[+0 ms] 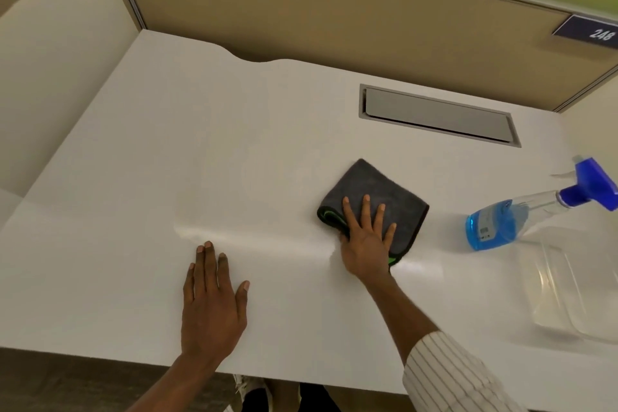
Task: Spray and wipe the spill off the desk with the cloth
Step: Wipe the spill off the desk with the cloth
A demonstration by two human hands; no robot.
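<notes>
My left hand (pixel 214 304) lies flat on the white worktop (pixel 167 150), palm down, fingers spread wide and holding nothing. Just beyond its fingertips a pale glossy streak (pixel 254 239) runs across the surface toward my other hand; it may be a wet film or only glare, and I cannot tell which.

To the right of it, my right hand (pixel 366 241) presses flat on the cloth (pixel 378 194), fingers splayed over its near half and the thumb tucked at its near left edge. That grip is a flat press more than a clasp. The cloth is dark grey and fuzzy, folded into a rough square with one corner pointing away from me, and a green trim shows along the folded edge at its near left and near corner. It sits a little right of the worktop's middle. My right forearm comes out of a white sleeve (pixel 448 375) with thin dark stripes.

Behind the cloth, a grey rectangular hatch (pixel 438 114) is set flush into the worktop.

Farther right stands one spray bottle (pixel 498 224), clear plastic with a blue trigger head, tilted in this wide view, apart from the cloth. Blue liquid fills roughly its lower part. Nearest the right edge is one clear plastic tub (pixel 568 291), which looks empty.

I count two hands, one cloth, one bottle, one tub.
</notes>
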